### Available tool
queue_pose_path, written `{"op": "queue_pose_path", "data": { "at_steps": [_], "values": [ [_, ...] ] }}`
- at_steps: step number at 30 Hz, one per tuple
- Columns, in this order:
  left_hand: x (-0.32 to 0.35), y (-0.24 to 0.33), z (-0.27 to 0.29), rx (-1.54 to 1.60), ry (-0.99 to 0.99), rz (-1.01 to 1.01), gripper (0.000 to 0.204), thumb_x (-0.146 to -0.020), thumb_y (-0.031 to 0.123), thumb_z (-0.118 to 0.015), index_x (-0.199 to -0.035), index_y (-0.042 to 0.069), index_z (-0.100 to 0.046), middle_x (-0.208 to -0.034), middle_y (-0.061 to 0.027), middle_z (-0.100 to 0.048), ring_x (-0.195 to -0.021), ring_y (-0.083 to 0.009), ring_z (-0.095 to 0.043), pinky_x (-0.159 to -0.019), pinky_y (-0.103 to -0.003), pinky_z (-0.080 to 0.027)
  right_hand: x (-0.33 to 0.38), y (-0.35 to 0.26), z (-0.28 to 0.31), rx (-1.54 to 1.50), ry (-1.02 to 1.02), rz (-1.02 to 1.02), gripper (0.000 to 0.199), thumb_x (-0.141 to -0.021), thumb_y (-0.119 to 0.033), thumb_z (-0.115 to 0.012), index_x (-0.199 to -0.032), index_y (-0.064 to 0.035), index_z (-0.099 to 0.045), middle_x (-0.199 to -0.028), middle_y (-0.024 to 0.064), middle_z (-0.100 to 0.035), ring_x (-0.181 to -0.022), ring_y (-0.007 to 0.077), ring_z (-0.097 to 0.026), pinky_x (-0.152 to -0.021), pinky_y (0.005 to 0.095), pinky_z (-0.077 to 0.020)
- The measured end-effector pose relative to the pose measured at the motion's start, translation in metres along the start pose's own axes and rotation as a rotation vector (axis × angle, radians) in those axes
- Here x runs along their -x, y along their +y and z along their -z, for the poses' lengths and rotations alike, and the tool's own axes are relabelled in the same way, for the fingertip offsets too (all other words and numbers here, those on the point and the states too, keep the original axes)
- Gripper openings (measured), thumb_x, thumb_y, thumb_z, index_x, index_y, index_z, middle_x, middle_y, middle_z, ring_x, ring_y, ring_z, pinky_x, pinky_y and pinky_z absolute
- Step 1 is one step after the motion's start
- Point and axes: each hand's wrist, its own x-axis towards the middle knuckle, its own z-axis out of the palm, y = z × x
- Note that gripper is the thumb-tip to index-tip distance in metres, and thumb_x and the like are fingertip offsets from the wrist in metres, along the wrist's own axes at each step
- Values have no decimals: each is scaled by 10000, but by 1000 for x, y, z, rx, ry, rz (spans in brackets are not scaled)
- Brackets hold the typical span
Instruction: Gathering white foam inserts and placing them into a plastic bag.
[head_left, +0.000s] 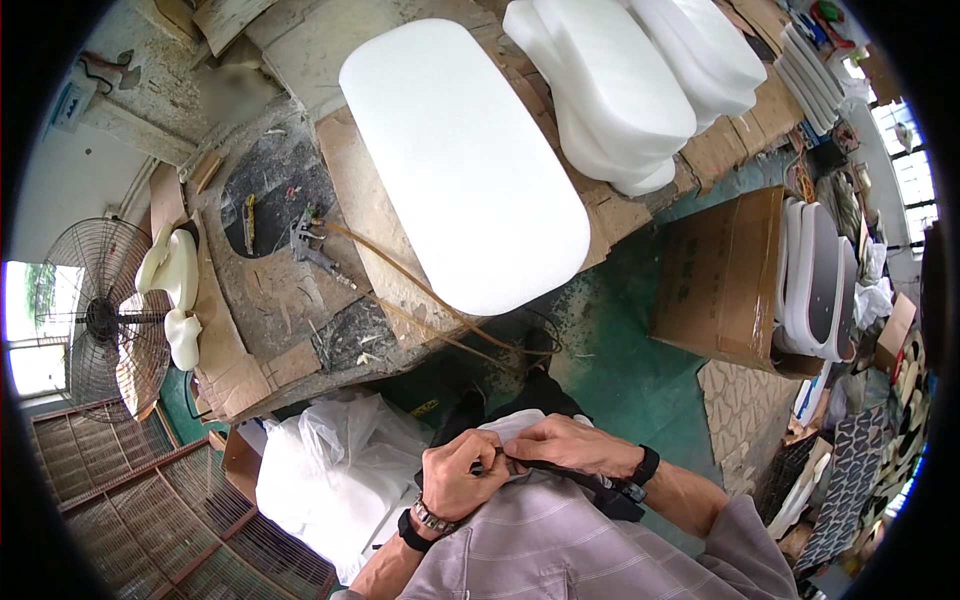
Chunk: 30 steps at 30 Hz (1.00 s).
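At my waist, in front of my grey shirt, my left hand (464, 474) and my right hand (568, 444) are close together, almost touching. Both are closed on a black strap (548, 466), fingers pinched around it. The strap runs under my right hand toward a dark, bag-like piece (615, 500) beside my right wrist. Its exact kind is partly hidden by my fingers and shirt. Beyond my hands, a large white rounded foam pad (465, 165) lies on the cardboard-covered workbench (375, 200), touched by neither hand.
Stacked white foam pads (610, 90) are at the far right. A spray gun (312, 245) with a yellowish hose (400, 270) lies on the bench. A cardboard box (715, 275) holds padded boards at right. A fan (100, 318) and a plastic-wrapped white bundle (340, 470) are on the left.
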Motion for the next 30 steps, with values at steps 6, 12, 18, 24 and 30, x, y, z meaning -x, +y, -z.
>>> {"op": "queue_pose_path", "data": {
  "at_steps": [6,12,18,24,30],
  "values": [
    [-5,-1,-2,28,1,-29,249,-715,-11,-762,-741,65,-525,-880,-97,-740,-644,-236,-704,-563,-308,-560,3,12,5,-19,44,-41,423,-1053,-407,-621,-913,-30,-751,-800,-59,-629,-735,40,-487,-643,256,-379],
    [-6,-2,-2,23,-18,29,287,-697,-36,-761,-720,64,-493,-859,-105,-737,-713,-209,-727,-605,-296,-555,18,-17,7,-22,39,-55,408,-1043,-426,-627,-943,-58,-772,-679,-75,-550,-637,48,-420,-559,285,-298],
    [-13,-6,2,29,-18,36,285,-698,-40,-757,-720,60,-490,-840,-106,-732,-719,-209,-720,-632,-294,-552,12,4,8,194,175,75,441,-1017,-451,-647,-1032,-25,-762,-815,35,-678,-763,142,-583,-668,319,-447],
    [-18,-16,6,92,-40,186,264,-708,-43,-752,-733,44,-505,-834,-94,-737,-722,-163,-697,-660,-287,-542,31,0,-3,630,594,454,324,-921,-340,-772,-1010,-30,-744,-853,88,-716,-809,223,-689,-735,345,-548],
    [-24,-12,9,62,-97,211,197,-734,2,-750,-781,42,-563,-861,-80,-750,-721,-217,-713,-663,-308,-557,30,10,-7,815,499,431,189,-866,-228,-756,-905,-44,-760,-846,80,-721,-812,284,-688,-714,377,-549]
  ]
}}
